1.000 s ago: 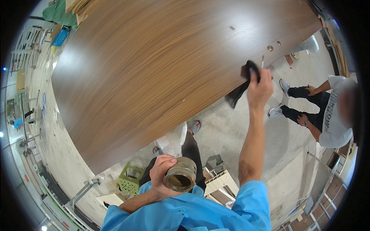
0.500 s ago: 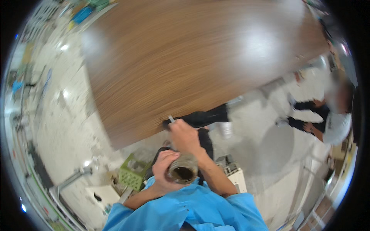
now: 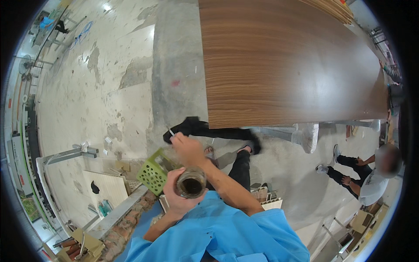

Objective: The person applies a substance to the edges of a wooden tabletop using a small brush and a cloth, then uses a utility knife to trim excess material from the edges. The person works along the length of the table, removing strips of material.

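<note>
Near ten o'clock from the jar we had a green crate (image 3: 152,174), its right side partly masked by our left hand (image 3: 173,188). That hand was wrapped around the left side of the glass jar (image 3: 191,182), just above our blue shirt (image 3: 218,231); some fingers were hidden, and we could not make out the dark contents. At twelve o'clock from the jar, our blurred right hand (image 3: 187,150) pinched a small white stick (image 3: 171,132). The black cloth (image 3: 216,132) lay just beyond it, stretched toward one o'clock; the blur kept us from telling how our fingers met it. The brown board (image 3: 288,65) stood at one o'clock, cut off at the top. At three o'clock, well apart, sat a person (image 3: 371,181), both hands near their knees.
</note>
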{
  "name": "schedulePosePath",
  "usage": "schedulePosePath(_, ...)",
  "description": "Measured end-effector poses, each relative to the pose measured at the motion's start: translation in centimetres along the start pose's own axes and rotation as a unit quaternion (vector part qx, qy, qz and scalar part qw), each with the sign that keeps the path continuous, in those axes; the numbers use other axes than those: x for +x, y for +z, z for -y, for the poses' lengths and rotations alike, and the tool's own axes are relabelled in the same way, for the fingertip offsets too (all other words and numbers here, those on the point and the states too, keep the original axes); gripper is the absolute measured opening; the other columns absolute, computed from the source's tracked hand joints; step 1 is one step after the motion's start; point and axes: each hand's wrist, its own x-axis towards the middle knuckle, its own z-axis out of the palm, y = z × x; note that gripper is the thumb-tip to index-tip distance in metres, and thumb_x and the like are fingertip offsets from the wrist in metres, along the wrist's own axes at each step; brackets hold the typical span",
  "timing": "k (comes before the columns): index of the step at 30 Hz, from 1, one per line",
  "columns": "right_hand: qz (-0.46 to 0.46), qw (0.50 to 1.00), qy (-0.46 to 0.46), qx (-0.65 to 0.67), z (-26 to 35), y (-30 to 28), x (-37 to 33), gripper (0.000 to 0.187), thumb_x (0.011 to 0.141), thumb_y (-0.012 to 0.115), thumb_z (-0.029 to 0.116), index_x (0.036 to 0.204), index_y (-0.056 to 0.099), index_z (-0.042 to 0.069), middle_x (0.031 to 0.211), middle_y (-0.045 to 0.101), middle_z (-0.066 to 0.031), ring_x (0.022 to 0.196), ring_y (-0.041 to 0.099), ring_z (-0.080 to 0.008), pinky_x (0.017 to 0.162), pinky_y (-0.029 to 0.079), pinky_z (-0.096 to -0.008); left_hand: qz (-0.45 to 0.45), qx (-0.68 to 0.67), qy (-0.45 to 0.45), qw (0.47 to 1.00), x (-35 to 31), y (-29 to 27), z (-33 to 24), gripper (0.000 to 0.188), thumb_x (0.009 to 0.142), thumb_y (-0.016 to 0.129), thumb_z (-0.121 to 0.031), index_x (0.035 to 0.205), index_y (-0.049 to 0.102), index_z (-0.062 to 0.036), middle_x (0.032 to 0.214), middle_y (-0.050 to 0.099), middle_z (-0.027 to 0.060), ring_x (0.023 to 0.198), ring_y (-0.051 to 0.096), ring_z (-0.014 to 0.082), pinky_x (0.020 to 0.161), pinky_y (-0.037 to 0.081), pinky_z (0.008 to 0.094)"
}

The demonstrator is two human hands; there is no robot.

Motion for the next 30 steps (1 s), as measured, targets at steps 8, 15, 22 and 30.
schedulePosePath(8, 0.076, 0.962, 0.156, 0.209, 6.0, -3.2, -6.6, 0.024, 0.081, 0.07, 0.002, 0.103, 0.062, -0.002, 0.093, 0.061, -0.0153, 0.078, 0.063, -0.0374, 0.065, 0.051, -0.041, -0.127, -0.018, -0.109, 0.986, -0.3, -2.8, -0.7, 0.082, 0.068, 0.083, -0.007, 0.139, 0.041, 0.0019, 0.126, 0.054, 0.0158, 0.116, 0.056, 0.0239, 0.103, 0.045, 0.0373)
schedulePosePath(15, -0.059, 0.901, 0.283, 0.323, 9.5, -7.7, -6.7, 0.016, 0.088, 0.07, 0.002, 0.094, 0.056, -0.003, 0.082, 0.052, -0.0042, 0.072, 0.048, -0.0112, 0.061, 0.041, -0.027, -0.207, -0.133, -0.113, 0.963, 0.4, 1.0, -0.2, 0.082, 0.069, 0.083, -0.005, 0.139, 0.041, 0.0024, 0.122, 0.056, 0.0141, 0.111, 0.058, 0.0234, 0.096, 0.049, 0.0358)
schedulePosePath(22, -0.106, 0.878, 0.258, 0.389, 10.7, -12.6, -6.1, 0.009, 0.093, 0.058, 0.004, 0.097, 0.058, -0.004, 0.081, 0.051, -0.0091, 0.077, 0.05, -0.0171, 0.071, 0.044, -0.0303, -0.143, -0.234, -0.064, 0.959, 3.3, 5.0, -0.6, 0.079, 0.073, 0.079, -0.011, 0.141, 0.04, 0.0017, 0.128, 0.051, 0.0132, 0.116, 0.055, 0.0247, 0.098, 0.048, 0.0358)
schedulePosePath(30, -0.111, 0.896, 0.248, 0.352, 5.8, -27.4, -7.6, 0.015, 0.097, 0.048, -0.005, 0.109, 0.056, -0.001, 0.096, 0.066, -0.0093, 0.073, 0.067, -0.0149, 0.062, 0.055, -0.0298, -0.021, -0.206, 0.095, 0.974, 7.2, 11.1, -8.0, 0.086, 0.069, 0.088, -0.024, 0.137, 0.041, -0.0023, 0.128, 0.046, 0.0129, 0.118, 0.056, 0.0284, 0.099, 0.048, 0.0396)
